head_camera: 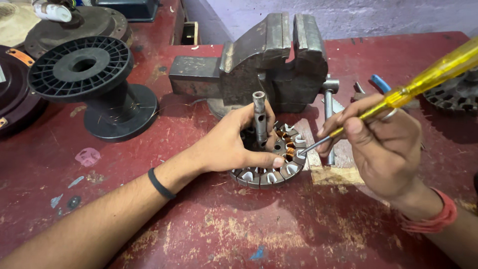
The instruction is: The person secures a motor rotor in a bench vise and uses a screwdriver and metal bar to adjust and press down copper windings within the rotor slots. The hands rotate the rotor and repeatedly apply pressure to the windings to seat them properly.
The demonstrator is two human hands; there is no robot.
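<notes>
Left hand (234, 144) grips the round slotted steel stator (271, 162); right hand (383, 144) pinches a yellow-handled screwdriver (413, 87), tip in a slot. A few copper coils are seated; most slots look empty.

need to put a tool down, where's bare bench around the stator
Bare red bench lies in front of the stator, between the forearms. Crowded behind: the vise, the black spool at left, pliers beyond the right hand.
</notes>
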